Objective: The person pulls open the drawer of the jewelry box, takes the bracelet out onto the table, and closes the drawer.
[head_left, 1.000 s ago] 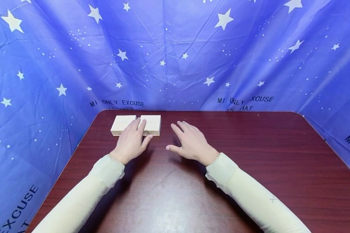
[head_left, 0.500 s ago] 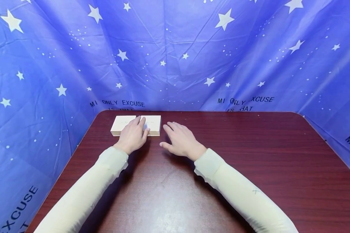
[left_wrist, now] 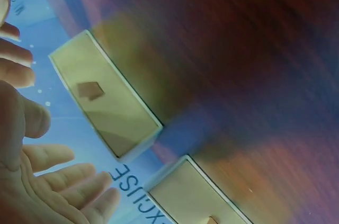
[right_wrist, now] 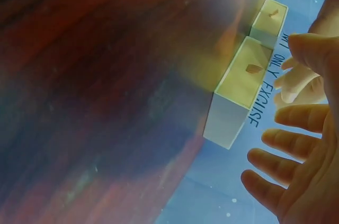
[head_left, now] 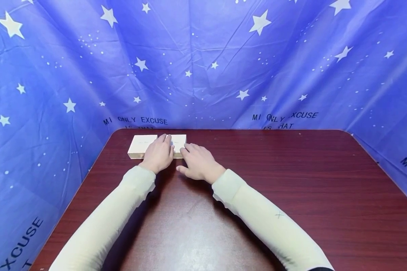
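Note:
Two flat white boxes, the left one (head_left: 141,143) and the right one (head_left: 179,140), lie side by side near the table's far edge with a narrow gap between them. Their front sides look yellowish, each with a small brown mark, in both wrist views. My left hand (head_left: 158,153) is held over the gap and partly hides both boxes in the head view; its fingers (left_wrist: 79,184) are spread and hold nothing. Just right of the right box, my right hand (head_left: 199,162) has its fingers (right_wrist: 278,166) extended, overlapping the box's corner in the head view. Whether either hand touches a box I cannot tell.
A dark red wood-grain table (head_left: 203,222) spreads beneath both arms. Around its far and side edges hangs a blue curtain (head_left: 203,86) printed with white stars and black lettering.
My right hand has moved left, up to the right box. My left hand has shifted a little right and away from me. The boxes stay put.

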The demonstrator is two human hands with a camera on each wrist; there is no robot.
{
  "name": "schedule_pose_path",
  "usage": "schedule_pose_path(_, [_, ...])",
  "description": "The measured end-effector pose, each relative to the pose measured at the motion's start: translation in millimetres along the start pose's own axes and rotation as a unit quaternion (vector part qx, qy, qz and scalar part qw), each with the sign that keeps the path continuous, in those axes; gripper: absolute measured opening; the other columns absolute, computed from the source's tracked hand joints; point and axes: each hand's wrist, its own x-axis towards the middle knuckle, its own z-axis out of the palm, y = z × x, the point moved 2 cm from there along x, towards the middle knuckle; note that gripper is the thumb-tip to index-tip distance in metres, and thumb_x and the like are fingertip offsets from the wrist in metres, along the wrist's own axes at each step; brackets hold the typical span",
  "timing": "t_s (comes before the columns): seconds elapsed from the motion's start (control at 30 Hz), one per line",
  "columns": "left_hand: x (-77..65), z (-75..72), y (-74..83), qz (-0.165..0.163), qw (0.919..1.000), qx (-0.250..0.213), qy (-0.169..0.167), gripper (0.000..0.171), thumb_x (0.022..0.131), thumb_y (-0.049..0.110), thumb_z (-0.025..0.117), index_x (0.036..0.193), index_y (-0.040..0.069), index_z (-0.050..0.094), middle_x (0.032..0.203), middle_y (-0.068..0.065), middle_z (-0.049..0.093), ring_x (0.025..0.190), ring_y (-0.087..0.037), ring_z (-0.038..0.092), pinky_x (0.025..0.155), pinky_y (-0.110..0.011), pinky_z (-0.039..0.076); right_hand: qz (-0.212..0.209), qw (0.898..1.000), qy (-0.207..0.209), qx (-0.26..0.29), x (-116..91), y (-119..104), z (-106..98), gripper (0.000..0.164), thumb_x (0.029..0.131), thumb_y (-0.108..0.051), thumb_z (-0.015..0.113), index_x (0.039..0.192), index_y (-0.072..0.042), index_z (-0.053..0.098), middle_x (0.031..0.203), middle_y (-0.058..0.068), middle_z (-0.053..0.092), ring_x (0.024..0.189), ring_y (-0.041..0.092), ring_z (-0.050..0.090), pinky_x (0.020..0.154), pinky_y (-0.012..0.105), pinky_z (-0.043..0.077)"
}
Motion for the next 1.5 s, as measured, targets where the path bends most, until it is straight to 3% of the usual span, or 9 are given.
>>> schedule_pose_path(0.2, [6.1,5.2,-7.6,-0.011,0.9999,0.004,-0.002,0.047,0.096,0.020,0.047,0.134,-0.008,0.047,0.131,-0.026,0.050,0.114,-0.042,0.053,0.096,-0.049,0.043,0.008,1.000,-0.019,-0.005,5,-3,6,0.069,0.089,-0.054,0.054,0.139,-0.008,0.044,0.145,0.012,0.041,0.132,0.029,0.040,0.105,0.043,0.036])
schedule_pose_path(0.4, [9.7,8.1,-9.5,-0.005,0.9998,0.018,-0.004,0.043,0.096,0.020,0.047,0.127,-0.008,0.052,0.123,-0.025,0.055,0.110,-0.039,0.055,0.094,-0.049,0.043,0.013,0.999,-0.040,-0.019,8,-7,8,0.069,0.090,-0.056,0.052,0.140,-0.010,0.045,0.148,0.010,0.039,0.135,0.029,0.037,0.107,0.043,0.033])
schedule_pose_path(0.57, [12.7,10.2,-9.7,-0.019,0.9994,0.024,-0.016,0.038,0.097,0.022,0.044,0.121,-0.005,0.054,0.118,-0.022,0.055,0.106,-0.040,0.056,0.092,-0.051,0.043,0.010,0.999,-0.048,-0.020,10,-10,8,0.067,0.090,-0.056,0.051,0.139,-0.010,0.046,0.148,0.011,0.038,0.135,0.030,0.036,0.108,0.043,0.032])
schedule_pose_path(0.83, [16.7,14.3,-11.0,-0.017,0.9992,0.025,-0.028,0.040,0.098,0.021,0.042,0.123,-0.008,0.053,0.121,-0.024,0.054,0.110,-0.039,0.054,0.095,-0.050,0.041,0.013,0.998,-0.057,-0.023,11,-13,10,0.067,0.090,-0.056,0.052,0.139,-0.011,0.045,0.149,0.010,0.037,0.135,0.029,0.037,0.108,0.043,0.032])
schedule_pose_path(1.07, [20.8,18.9,-16.2,-0.005,0.9984,0.020,-0.053,0.045,0.098,0.017,0.038,0.132,-0.012,0.046,0.137,-0.032,0.042,0.129,-0.043,0.040,0.110,-0.046,0.029,0.006,0.999,-0.043,-0.001,9,-15,12,0.067,0.090,-0.053,0.054,0.137,-0.006,0.047,0.147,0.014,0.039,0.133,0.029,0.039,0.108,0.041,0.033])
schedule_pose_path(1.5, [20.5,18.1,-12.1,-0.027,0.9957,-0.004,-0.088,0.049,0.099,0.018,0.035,0.138,-0.011,0.039,0.144,-0.030,0.035,0.134,-0.041,0.034,0.110,-0.045,0.028,0.003,0.999,-0.034,0.005,8,-19,14,0.065,0.090,-0.048,0.056,0.132,0.002,0.050,0.143,0.019,0.042,0.135,0.029,0.036,0.112,0.038,0.027])
